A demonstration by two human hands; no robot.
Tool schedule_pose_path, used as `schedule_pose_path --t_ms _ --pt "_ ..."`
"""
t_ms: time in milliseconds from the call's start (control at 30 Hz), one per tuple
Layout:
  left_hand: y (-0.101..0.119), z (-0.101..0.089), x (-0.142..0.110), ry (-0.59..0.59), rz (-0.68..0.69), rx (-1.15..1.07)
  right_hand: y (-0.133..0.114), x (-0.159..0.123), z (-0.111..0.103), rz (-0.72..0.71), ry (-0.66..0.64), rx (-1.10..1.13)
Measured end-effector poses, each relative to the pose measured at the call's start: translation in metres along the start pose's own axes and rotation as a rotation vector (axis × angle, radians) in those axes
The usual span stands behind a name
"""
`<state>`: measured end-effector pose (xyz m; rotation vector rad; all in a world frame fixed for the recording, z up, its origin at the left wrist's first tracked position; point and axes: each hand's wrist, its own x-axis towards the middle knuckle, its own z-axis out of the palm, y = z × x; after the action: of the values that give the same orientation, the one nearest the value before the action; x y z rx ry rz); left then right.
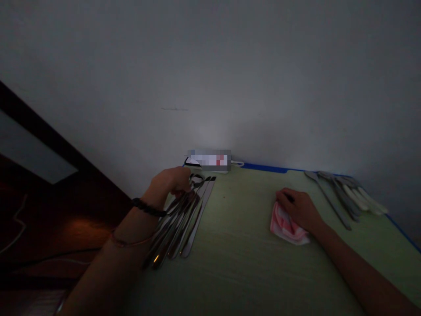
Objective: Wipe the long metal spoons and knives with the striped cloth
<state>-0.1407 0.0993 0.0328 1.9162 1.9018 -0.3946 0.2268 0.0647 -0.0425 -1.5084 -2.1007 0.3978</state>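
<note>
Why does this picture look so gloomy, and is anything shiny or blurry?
Head view: dim light, probably why it looks gloomy, with a brighter patch on the wall; head view: a golden glint on one cutlery handle; head view: the white-handled utensils look soft and smeary; head view: blocky pixels hide something near the wall.

Desk (237, 245) coloured pale green, edged in blue at far side. Cloth (290, 231) patterned pink and white. Cutlery (186, 224) by left edge tinted shiny silver; near far right corner, spoon (330, 202) toned grey, handles (371, 204) coloured white.
</note>
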Motion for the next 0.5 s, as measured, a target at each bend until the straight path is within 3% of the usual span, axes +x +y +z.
schedule_pose_path --t_ms 300,500 --pt "0.010 -0.007 -0.003 -0.052 0.047 -0.052 0.001 -0.006 -0.001 -0.007 -0.008 0.044" --pt "0.015 -0.015 -0.018 -0.002 0.128 -0.049 -0.003 -0.005 -0.002 0.011 -0.006 0.082"
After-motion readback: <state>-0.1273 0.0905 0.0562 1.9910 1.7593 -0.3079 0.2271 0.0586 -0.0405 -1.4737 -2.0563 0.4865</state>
